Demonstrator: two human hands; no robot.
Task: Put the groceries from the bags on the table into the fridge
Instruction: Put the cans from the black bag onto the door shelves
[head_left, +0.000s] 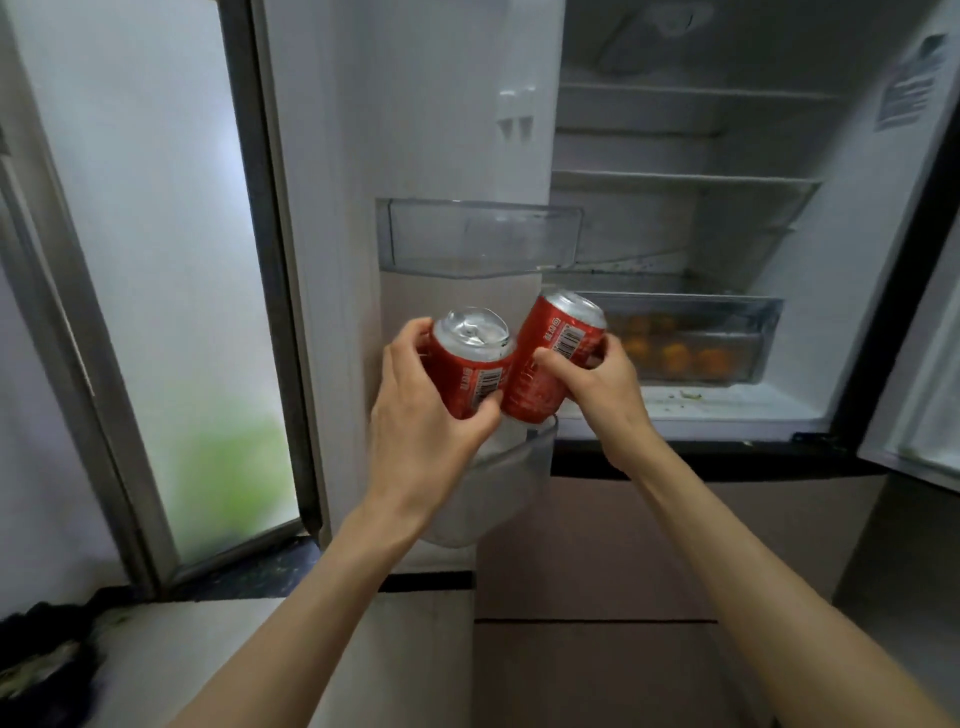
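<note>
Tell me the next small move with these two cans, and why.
Probably lower the left hand and its red can into the lower door bin just beneath. That bin looks empty, and the right hand holds its tilted can beside it.

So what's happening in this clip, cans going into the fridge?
Yes. A person stands at the open fridge with a red can in each hand. The left hand grips one can and the right hand grips the other, both tilted over the lower door bin. Neither can is set down yet. Oranges sit in the clear drawer inside.
</note>
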